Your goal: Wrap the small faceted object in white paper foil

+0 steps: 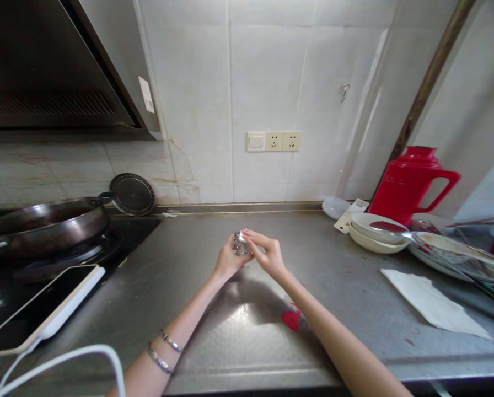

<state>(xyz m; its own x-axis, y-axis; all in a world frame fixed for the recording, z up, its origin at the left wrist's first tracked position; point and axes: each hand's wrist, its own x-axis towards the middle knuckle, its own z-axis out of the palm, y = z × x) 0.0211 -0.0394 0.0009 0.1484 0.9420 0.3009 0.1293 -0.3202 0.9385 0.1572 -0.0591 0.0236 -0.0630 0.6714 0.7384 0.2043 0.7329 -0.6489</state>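
Two hands meet above the middle of the counter (214, 353). The left hand (229, 259) is closed around one small round grey object (241, 245), probably patterned metal; the right hand (267, 255) has its fingers against a white piece (242, 236) on it, though I cannot tell whether they pinch it. Two bracelets (160, 358) circle the left forearm.

Toward the counter's right edge, two bowls (375, 234) are stacked, one inside the other, with a spoon (408, 235) reaching over the upper rim. Beside them are plates (441, 248) bearing utensils, too jumbled to count. One red thermos (408, 182) stands near the back right corner; one white paper sheet (433, 303) lies nearer the front.

At left, one pan (65, 226) sits on the stove (139, 229), its contents too dark to make out. The pan and one phone (36, 309) are cut off by the view. The right forearm partly hides a red patch (291, 318).
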